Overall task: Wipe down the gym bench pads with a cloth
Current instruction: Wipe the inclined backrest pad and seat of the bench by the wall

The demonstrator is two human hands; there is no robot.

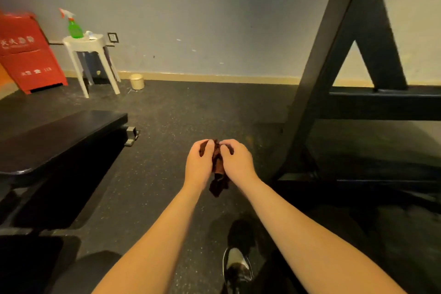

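A dark brown cloth (218, 167) is bunched between my two hands, over the floor in the middle of the view. My left hand (199, 166) grips its left side with curled fingers. My right hand (236, 162) pinches its right side, and a loose end hangs down below the wrists. The black bench pad (59, 136) lies flat at the left, well apart from both hands. A second dark pad (26, 262) shows at the bottom left corner.
A black steel rack frame (334, 83) stands close on the right. A white stool (88, 55) with a green spray bottle (74, 27) stands by the back wall, beside a red cabinet (28, 55) and a small beige can (137, 81). My shoe (236, 267) is below.
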